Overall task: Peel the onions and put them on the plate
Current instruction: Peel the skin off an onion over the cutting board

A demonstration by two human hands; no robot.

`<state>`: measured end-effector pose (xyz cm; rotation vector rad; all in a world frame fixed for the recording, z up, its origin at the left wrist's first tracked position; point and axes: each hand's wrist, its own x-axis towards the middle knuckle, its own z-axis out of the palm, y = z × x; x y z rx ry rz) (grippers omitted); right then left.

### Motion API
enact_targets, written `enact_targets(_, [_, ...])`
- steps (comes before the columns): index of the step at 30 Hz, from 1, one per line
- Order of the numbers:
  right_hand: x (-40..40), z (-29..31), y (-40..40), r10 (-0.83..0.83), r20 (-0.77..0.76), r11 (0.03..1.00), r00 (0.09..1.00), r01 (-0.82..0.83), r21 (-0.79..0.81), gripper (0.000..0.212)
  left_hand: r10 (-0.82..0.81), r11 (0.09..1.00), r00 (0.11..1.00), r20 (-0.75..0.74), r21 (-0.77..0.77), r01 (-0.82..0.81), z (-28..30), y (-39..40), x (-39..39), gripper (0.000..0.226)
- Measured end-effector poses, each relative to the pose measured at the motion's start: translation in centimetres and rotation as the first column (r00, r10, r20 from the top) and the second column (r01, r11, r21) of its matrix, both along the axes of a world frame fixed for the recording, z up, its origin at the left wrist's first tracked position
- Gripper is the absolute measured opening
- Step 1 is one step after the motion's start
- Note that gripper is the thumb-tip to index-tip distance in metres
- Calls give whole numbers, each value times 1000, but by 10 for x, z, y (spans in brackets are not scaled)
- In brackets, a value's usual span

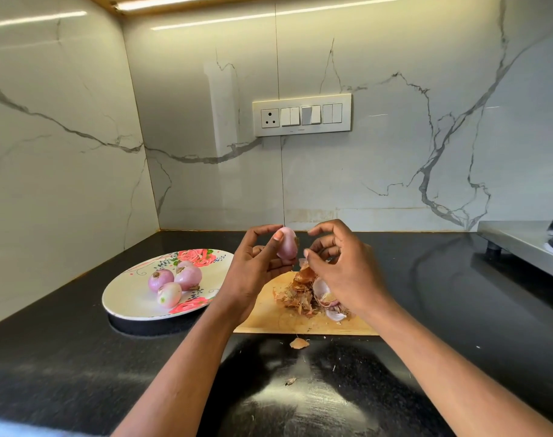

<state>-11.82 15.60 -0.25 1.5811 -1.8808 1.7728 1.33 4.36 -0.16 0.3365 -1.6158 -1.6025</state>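
Left hand raised above far edge of cutting board, palm up, thumb and fingers curled around peeled onion. Right hand just right of it, fingers loosely curled, apparently holding nothing. Heap of skins below on board. Three peeled onions on floral plate, left.

Both forearms reach forward, left hand pinching with curled fingers, right hand loosely curled beside it
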Motion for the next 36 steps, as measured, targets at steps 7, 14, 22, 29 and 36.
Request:
enact_targets(7, [-13,-5,-2,-55,-40,995,998,58,87,16,-49,995,999,0,85,49,2,0,3,21])
enact_targets(14, [-11,-4,-1,-50,-108,994,993,60,89,27,-71,990,997,7,120,70,2,1,3,22])
enact_targets(22, [0,2,3,102,-58,994,993,-101,28,30,-95,989,995,14,119,93,1,1,2,36])
enact_targets(29, [-1,-2,0,120,-104,992,987,-123,-23,37,-135,989,990,26,60,133,0,1,2,36])
enact_targets(36, [-5,-1,3,119,-115,992,986,-122,-17,25,-141,990,988,66,26,140,1,3,4,34])
